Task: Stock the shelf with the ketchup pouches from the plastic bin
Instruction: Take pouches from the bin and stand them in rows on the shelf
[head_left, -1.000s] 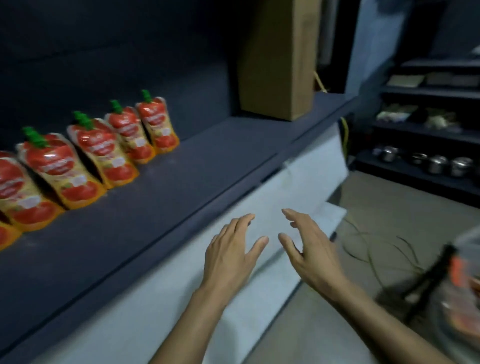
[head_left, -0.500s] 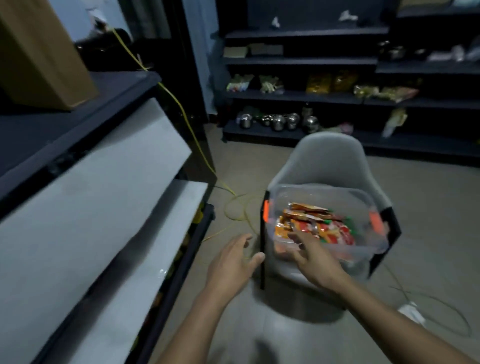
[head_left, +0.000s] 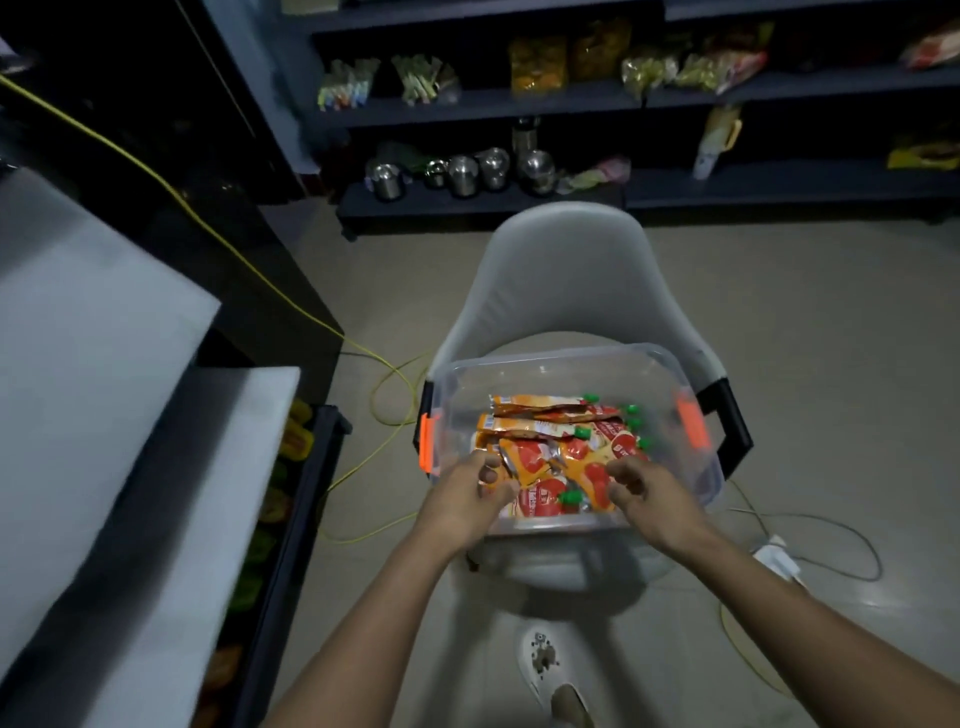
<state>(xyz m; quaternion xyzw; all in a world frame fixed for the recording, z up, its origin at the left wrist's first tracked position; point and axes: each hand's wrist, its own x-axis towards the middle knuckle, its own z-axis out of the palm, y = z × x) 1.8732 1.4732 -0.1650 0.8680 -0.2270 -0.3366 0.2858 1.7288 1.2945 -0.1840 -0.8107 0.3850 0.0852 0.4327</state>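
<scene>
Dark store shelving fills the upper frame of the head view, above a grey floor. At centre I see a grey plastic chair holding a clear plastic bin with orange latches. Red-and-orange ketchup pouches with green caps lie heaped inside. At lower centre the left hand pinches one pouch's near edge. The right hand curls over the heap; I cannot tell whether it grips.

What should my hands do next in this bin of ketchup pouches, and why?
Probably pinch the nearest ketchup pouches and lift them out. The left hand and right hand sit curled over the pile inside the plastic bin, and no pouch looks lifted yet.
</scene>
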